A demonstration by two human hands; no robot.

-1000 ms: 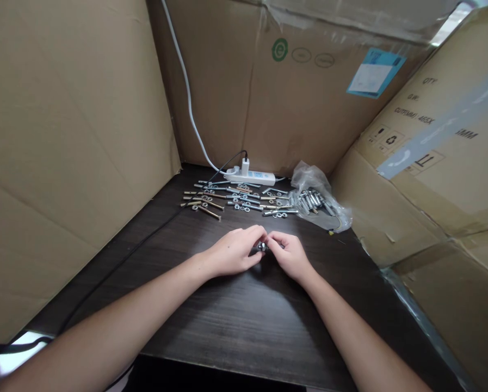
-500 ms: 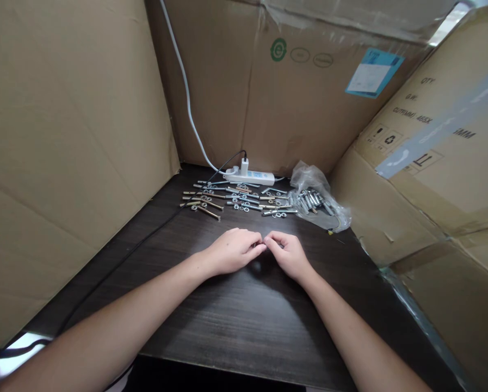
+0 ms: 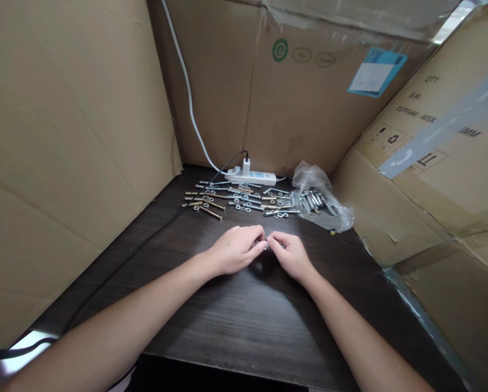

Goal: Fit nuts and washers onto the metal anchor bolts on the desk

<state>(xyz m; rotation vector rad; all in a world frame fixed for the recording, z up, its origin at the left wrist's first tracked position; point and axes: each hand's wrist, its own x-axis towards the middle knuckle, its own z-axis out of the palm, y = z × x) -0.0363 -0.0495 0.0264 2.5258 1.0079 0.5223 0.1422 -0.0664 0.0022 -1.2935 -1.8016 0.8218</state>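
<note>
From my left, the black cable (image 3: 2, 354) runs in across the desk (image 3: 235, 324); I'd keep my forearm from dragging it while my fingers work. Farther back lie the brass-coloured bolts (image 3: 211, 213), well clear of my elbows, so nothing there needs moving.

My left hand (image 3: 239, 251) is curled, thumb and fingers pinching a small metal piece (image 3: 266, 247). Only a glint of it shows in the narrow gap between my hands, just above the desk; its exact shape is hidden. I think this hand does best as the steady one: firm, wrist relaxed, no twist of its own.

My right hand (image 3: 288, 254) is folded inward, thumb against forefinger, and seems to pinch the same piece from the other side. I'd use fingertips only here, small light turns, backing off if anything binds or sits crooked. Opening the gap slightly would let me see the metal; staying low means a dropped part won't roll far.

Beyond, on the right, the clear plastic bag (image 3: 304, 173) of metal parts stands out of my way.
</note>
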